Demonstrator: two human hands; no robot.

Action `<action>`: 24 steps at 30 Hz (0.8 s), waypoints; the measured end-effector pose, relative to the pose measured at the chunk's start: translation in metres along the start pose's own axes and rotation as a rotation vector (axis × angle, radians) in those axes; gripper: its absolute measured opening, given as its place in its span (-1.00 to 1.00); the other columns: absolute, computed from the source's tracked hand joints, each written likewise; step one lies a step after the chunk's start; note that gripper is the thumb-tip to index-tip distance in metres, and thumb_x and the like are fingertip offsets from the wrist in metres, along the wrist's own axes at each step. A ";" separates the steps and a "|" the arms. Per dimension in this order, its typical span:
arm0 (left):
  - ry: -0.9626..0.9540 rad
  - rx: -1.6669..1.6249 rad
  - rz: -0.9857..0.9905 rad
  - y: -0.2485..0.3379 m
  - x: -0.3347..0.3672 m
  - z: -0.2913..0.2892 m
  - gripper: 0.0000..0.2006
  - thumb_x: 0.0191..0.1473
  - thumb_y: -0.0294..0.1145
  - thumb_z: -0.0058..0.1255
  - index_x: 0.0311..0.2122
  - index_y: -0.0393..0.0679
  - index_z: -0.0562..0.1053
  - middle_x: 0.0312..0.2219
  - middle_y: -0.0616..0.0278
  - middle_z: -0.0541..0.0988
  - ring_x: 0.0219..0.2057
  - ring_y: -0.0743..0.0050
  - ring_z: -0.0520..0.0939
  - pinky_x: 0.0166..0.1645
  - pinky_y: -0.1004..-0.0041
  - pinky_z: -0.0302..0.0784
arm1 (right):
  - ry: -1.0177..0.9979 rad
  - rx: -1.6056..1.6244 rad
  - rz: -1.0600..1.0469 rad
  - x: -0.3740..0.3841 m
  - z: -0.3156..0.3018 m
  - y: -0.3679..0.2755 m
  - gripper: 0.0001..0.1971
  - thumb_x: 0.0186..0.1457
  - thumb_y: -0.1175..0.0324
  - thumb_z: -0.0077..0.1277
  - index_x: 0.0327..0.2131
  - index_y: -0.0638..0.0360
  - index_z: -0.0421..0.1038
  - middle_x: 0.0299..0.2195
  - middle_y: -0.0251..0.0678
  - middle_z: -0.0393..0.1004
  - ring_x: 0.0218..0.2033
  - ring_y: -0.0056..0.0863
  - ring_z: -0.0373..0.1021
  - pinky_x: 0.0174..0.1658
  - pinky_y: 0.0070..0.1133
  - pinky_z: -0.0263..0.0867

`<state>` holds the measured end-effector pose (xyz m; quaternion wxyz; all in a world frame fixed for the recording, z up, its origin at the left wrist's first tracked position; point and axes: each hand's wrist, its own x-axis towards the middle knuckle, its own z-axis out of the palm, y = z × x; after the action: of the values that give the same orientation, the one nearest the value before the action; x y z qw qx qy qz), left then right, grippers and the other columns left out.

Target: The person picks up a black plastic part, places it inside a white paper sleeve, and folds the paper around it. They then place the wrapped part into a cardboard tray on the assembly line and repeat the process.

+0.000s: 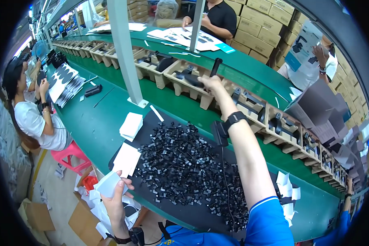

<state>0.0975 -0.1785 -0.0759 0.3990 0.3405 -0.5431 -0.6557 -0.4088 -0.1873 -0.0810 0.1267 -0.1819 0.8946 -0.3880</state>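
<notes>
Left hand (117,199) pinches flat white cards (107,184) near bare green tabletop (95,127); right hand (212,83), grip unclear, overhangs brown pulp tray (189,92).

Green workbench (98,127): I see it crossing the frame diagonally, white slips (131,126) left of centre, printed sheets (65,84) upper left.
Black mat (147,123): centre of my view, heaped with small black parts (184,164).
Green conveyor (180,102): I spot moulded-pulp trays (197,96) lined up, upper left to right.
</notes>
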 end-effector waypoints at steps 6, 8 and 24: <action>0.058 0.005 0.012 0.002 -0.001 -0.013 -0.63 0.07 -0.43 -0.05 -0.04 -0.42 0.30 -0.45 0.10 0.54 -0.49 0.49 0.55 -0.57 0.60 0.44 | 0.190 0.200 -0.022 -0.044 -0.037 -0.058 -0.65 -0.06 0.22 0.01 -0.41 0.42 0.40 -0.51 -0.06 0.46 -0.46 -0.37 0.48 -0.60 -0.38 0.39; 0.066 0.010 0.021 0.001 -0.001 -0.015 -0.63 0.07 -0.43 -0.05 -0.04 -0.42 0.30 -0.45 0.11 0.54 -0.49 0.49 0.55 -0.57 0.60 0.44 | 0.173 -0.034 -0.102 -0.044 -0.068 -0.059 -0.67 -0.07 0.27 -0.03 -0.38 0.44 0.40 -0.46 -0.04 0.48 -0.46 -0.32 0.49 -0.56 -0.39 0.42; 0.101 0.059 0.034 -0.007 0.006 -0.014 -0.67 0.08 -0.47 -0.07 -0.06 -0.42 0.32 -0.45 0.11 0.54 -0.52 0.49 0.55 -0.59 0.61 0.43 | 0.027 -0.502 0.078 -0.027 -0.078 -0.057 -0.61 -0.07 0.33 -0.07 -0.13 0.27 0.40 -0.12 -0.06 0.43 -0.10 -0.17 0.39 -0.07 -0.37 0.32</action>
<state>0.1056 -0.1896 -0.0857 0.4268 0.3753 -0.5471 -0.6145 -0.4002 -0.1618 0.0152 0.0805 -0.1680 0.9708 -0.1512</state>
